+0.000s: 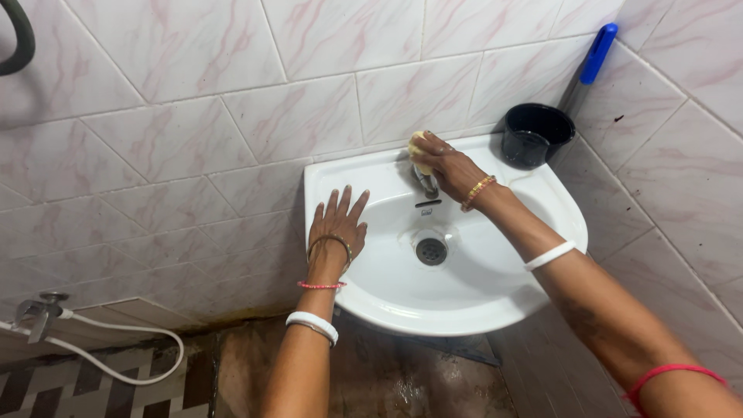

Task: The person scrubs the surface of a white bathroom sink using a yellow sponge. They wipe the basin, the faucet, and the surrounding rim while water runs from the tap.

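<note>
Left hand (337, 224) lies flat, fingers spread, on the left rim of the white washbasin (495, 298); right hand (449, 166) presses a yellow sponge (418, 147) against the tap (426, 182) at the far edge, beside a black mug (534, 135).

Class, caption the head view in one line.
Right hand presses yellow sponge on tap; left hand rests on white basin.

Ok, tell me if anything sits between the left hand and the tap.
Nothing visible does. The left hand lies flat on the sink's left rim; only bare white basin separates it from the tap, which the right hand already covers with a yellow sponge.
</note>
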